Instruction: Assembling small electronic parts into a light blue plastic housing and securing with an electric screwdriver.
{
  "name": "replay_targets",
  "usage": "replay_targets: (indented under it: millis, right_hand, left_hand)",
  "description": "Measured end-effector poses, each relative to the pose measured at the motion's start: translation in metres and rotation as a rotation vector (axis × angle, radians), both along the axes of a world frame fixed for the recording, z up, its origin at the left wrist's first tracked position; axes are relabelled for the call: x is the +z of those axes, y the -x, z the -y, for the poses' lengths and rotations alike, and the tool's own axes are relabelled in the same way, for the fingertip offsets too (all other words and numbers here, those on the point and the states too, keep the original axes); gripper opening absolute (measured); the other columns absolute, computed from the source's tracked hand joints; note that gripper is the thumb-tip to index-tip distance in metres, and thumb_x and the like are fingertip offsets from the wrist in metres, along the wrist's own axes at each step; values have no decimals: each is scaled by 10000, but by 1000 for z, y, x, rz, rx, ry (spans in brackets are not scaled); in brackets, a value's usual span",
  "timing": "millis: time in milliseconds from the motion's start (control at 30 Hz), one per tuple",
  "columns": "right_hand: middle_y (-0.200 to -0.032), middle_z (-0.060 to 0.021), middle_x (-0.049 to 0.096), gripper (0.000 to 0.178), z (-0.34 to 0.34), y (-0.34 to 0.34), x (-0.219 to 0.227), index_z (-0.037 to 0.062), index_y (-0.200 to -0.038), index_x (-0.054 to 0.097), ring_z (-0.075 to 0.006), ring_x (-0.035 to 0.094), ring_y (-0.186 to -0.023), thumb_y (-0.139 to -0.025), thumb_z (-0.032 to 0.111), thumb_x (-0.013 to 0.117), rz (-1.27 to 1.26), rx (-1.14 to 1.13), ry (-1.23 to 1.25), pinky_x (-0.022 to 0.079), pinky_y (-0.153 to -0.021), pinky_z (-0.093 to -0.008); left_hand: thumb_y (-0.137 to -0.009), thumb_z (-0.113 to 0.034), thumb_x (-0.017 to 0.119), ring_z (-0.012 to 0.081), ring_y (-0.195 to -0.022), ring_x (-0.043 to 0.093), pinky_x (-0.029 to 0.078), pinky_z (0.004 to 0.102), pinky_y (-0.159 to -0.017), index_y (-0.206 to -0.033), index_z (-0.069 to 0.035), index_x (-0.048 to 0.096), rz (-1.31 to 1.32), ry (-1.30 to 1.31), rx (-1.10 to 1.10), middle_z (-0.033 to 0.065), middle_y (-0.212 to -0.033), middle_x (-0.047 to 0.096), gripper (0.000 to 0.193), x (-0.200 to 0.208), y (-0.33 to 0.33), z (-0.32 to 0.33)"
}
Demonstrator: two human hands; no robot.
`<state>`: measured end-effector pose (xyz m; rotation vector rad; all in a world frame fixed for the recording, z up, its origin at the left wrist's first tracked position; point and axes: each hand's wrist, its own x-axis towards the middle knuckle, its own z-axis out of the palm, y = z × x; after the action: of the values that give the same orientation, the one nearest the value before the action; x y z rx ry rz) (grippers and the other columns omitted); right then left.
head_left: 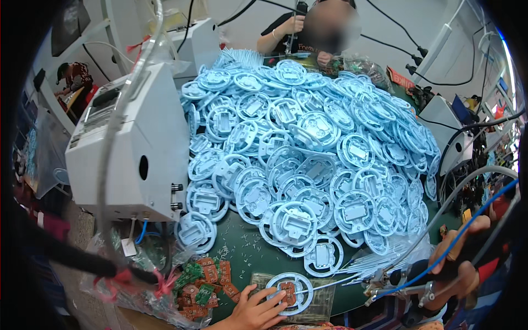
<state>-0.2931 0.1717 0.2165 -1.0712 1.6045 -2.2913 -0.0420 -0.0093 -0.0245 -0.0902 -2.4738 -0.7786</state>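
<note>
My left hand [258, 309] lies with fingers spread on a pale blue plastic ring [300, 309], at the table's near edge. Inside the ring sits a small orange-brown circuit board [287, 293], partly under my fingertips. A thin pale blue stick [333, 284] runs from the ring to the right. The ring rests on a clear, yellowish block or pad [323, 302]. At the right, my right hand [462, 258] is closed round a dark powered screwdriver [498, 242] with a metal nozzle end and hoses. Its nozzle points left and stands apart from the ring.
A large heap of pale blue rings [308, 165] covers the table. Orange and green circuit boards [206, 286] lie left, near scattered small screws [250, 242]. A white box machine [129, 148] stands left; hoses [467, 176] cross the right. Opposite, a person [283, 30] holds an upright tool.
</note>
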Motion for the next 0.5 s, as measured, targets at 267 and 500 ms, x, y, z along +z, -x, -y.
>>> replay_targets:
  millis: [267, 500]
  right_hand:
    - [-902, -230, 576, 388, 4, 44, -15, -22, -1247, 462, -327, 613, -738, -918, 130, 603, -108, 332, -20, 511, -579, -469]
    - [-1016, -171, 576, 349, 20, 43, -2, 5, -1166, 557, -331, 571, -912, -831, 38, 652, 40, 479, -157, 455, -742, -509]
  left_hand:
    - [-800, -282, 751, 284, -1134, 580, 373, 548, -1006, -1075, -95, 677, 40, -15, 19, 101, -1291, 623, 340, 5, -4, 2]
    - [-809, -302, 759, 282, -1147, 576, 383, 544, -1000, -1110, -113, 665, 82, 11, 41, 94, -1291, 624, 368, 6, -10, 1]
